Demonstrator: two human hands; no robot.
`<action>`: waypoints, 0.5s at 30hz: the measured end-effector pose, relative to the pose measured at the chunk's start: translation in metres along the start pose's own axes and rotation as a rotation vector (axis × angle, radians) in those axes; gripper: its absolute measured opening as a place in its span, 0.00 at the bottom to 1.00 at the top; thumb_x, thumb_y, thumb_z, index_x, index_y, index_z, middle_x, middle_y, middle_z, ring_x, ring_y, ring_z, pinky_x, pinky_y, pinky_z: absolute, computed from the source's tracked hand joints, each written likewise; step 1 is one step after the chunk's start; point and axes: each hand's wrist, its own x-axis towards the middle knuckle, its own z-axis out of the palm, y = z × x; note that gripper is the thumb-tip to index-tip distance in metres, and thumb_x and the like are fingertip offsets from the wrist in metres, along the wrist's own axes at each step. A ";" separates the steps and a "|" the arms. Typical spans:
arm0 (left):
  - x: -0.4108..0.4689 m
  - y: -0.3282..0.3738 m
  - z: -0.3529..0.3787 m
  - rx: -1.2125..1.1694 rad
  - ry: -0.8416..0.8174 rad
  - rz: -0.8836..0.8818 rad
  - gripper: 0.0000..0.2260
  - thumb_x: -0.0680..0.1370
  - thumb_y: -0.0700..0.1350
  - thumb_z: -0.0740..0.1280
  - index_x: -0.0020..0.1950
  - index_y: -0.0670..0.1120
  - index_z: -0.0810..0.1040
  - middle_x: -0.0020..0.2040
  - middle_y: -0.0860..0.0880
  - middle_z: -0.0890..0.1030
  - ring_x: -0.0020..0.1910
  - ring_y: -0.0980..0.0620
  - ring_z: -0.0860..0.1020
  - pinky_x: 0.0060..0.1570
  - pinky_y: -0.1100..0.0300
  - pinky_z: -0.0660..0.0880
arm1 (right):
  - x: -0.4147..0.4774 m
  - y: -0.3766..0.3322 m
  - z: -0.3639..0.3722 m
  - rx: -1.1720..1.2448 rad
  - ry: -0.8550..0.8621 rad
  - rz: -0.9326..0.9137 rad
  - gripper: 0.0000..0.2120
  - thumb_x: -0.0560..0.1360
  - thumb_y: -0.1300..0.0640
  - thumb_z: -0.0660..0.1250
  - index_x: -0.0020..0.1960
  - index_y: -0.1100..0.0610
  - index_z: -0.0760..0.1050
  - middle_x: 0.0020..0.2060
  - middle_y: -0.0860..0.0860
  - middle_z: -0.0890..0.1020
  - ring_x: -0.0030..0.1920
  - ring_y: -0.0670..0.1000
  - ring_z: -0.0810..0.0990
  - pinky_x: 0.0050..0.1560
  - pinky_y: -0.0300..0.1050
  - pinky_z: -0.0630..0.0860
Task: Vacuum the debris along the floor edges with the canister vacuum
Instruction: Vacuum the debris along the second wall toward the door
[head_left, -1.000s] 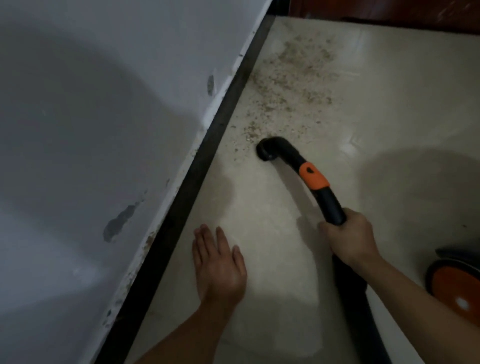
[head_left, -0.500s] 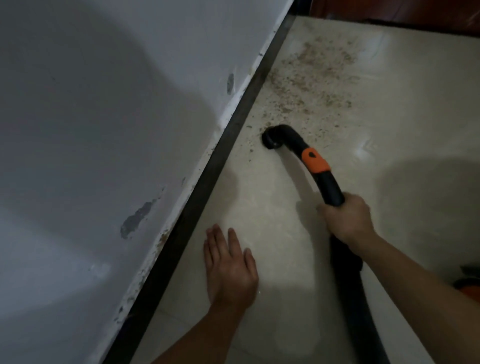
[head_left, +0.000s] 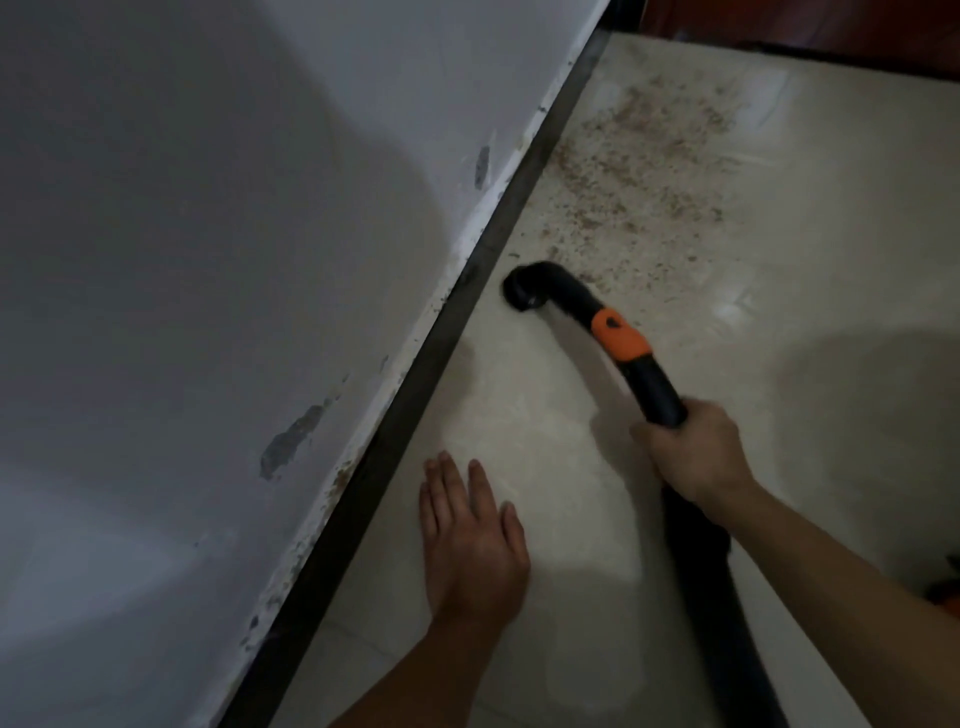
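Through the head camera I see the right hand, centre right, curled tight round the black vacuum wand. Its nozzle sits mid-frame on the tiled floor, just beside the dark baseboard. Debris lies scattered upper right, beyond the nozzle. The left hand, fingers straight, lies flat on the floor at lower centre.

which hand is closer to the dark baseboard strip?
Left. The left hand lies flat on the floor right beside the baseboard. The right hand grips the vacuum tube farther out on the tile.
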 end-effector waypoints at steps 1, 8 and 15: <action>0.001 0.000 0.001 -0.004 0.002 -0.001 0.27 0.79 0.52 0.52 0.72 0.39 0.69 0.74 0.33 0.63 0.74 0.36 0.61 0.72 0.43 0.57 | 0.015 -0.012 0.005 0.031 0.021 0.016 0.08 0.69 0.56 0.74 0.47 0.56 0.79 0.34 0.55 0.81 0.34 0.56 0.80 0.37 0.44 0.73; -0.001 -0.002 0.002 -0.009 -0.008 0.008 0.26 0.79 0.52 0.53 0.72 0.39 0.68 0.75 0.34 0.62 0.74 0.37 0.60 0.72 0.44 0.56 | 0.002 -0.022 0.017 0.047 -0.106 -0.008 0.08 0.68 0.57 0.74 0.39 0.54 0.75 0.27 0.49 0.78 0.26 0.46 0.77 0.25 0.38 0.69; 0.001 -0.003 0.001 -0.009 -0.011 0.010 0.27 0.79 0.53 0.51 0.73 0.39 0.66 0.75 0.34 0.61 0.75 0.37 0.58 0.73 0.44 0.56 | -0.037 0.007 -0.007 0.000 -0.223 -0.018 0.07 0.66 0.56 0.75 0.39 0.52 0.78 0.26 0.46 0.79 0.24 0.42 0.77 0.22 0.33 0.69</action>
